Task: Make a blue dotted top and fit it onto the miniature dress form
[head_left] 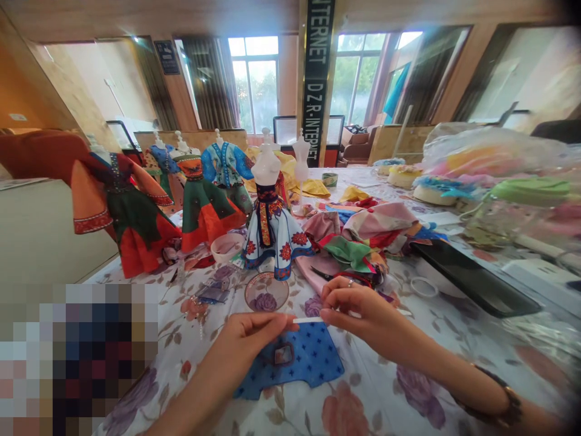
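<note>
Between my two hands stretches a short, narrow white strip [308, 320], held level. My left hand [254, 333] is closed, pinching its left end between thumb and fingers. The right end is in the pinch of my right hand [358, 306], which wears a ring. Just below them, a blue patterned fabric piece [315, 357] with dark cross-shaped marks lies flat on the flowered tablecloth [358, 406]. A small framed patch [284, 355] sits on that fabric. My left forearm hides part of its left side.
Beyond my hands stand several dressed miniature mannequins, one in a white and blue skirt [276, 239]. Dark scissors [321, 274] lie by a heap of colourful fabric [372, 227]. To the right are a black phone-like slab [481, 278] and a green-lidded clear jar [529, 191]. A round coaster [267, 292] lies ahead.
</note>
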A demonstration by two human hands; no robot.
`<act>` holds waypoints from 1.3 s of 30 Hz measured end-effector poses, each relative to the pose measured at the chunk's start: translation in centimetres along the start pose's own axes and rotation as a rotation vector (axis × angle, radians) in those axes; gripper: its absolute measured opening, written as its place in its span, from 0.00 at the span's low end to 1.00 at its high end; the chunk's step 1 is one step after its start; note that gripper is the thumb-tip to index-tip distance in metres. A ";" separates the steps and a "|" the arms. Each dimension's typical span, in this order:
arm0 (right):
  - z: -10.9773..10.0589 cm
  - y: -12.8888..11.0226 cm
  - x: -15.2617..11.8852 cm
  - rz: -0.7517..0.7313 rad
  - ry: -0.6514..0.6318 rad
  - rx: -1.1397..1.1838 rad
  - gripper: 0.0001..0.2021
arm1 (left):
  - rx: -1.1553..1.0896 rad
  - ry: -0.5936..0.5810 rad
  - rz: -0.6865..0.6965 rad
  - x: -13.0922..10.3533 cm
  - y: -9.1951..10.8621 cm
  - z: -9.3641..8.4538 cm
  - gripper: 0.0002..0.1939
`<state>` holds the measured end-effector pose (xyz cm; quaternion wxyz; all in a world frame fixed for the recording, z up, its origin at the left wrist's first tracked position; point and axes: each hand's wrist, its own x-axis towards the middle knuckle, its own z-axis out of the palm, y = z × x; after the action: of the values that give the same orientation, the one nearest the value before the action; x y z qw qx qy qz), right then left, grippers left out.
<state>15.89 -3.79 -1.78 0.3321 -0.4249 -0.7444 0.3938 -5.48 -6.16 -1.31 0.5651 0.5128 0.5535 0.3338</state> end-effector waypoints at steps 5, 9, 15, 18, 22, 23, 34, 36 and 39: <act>-1.4 -0.9 -0.4 -0.005 -0.022 -0.109 0.10 | 0.318 0.066 0.206 -0.2 0.4 0.0 0.08; -2.0 -1.0 -0.6 0.062 -0.131 -0.133 0.12 | 0.527 -0.058 0.447 -0.1 0.3 0.1 0.08; -1.3 -0.1 -1.1 0.154 -0.332 -0.078 0.10 | 0.697 -0.198 0.617 0.0 -0.9 0.6 0.08; -1.1 0.0 -1.2 0.249 -0.400 -0.027 0.11 | 0.725 -0.201 0.627 0.3 -1.3 0.5 0.08; -1.0 0.0 -1.1 0.381 -0.447 0.065 0.11 | 0.749 -0.194 0.612 0.7 -1.4 0.3 0.08; -1.0 0.0 -1.1 0.417 -0.452 0.092 0.12 | 0.755 -0.193 0.603 0.7 -1.3 0.2 0.08; -0.8 1.2 -1.2 0.529 -0.483 0.202 0.11 | 0.788 -0.182 0.708 0.9 -1.6 -0.2 0.12; -0.8 1.3 -1.2 0.526 -0.498 0.193 0.11 | 0.771 -0.203 0.734 0.8 -1.4 -0.1 0.13; -0.8 1.2 -1.2 0.510 -0.496 0.194 0.10 | 0.710 -0.249 0.726 0.6 -1.1 0.0 0.14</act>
<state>17.54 -4.25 -2.61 0.0715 -0.4549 -0.6316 0.6238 -5.60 -5.88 -2.56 0.2658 0.8675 0.3478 0.2365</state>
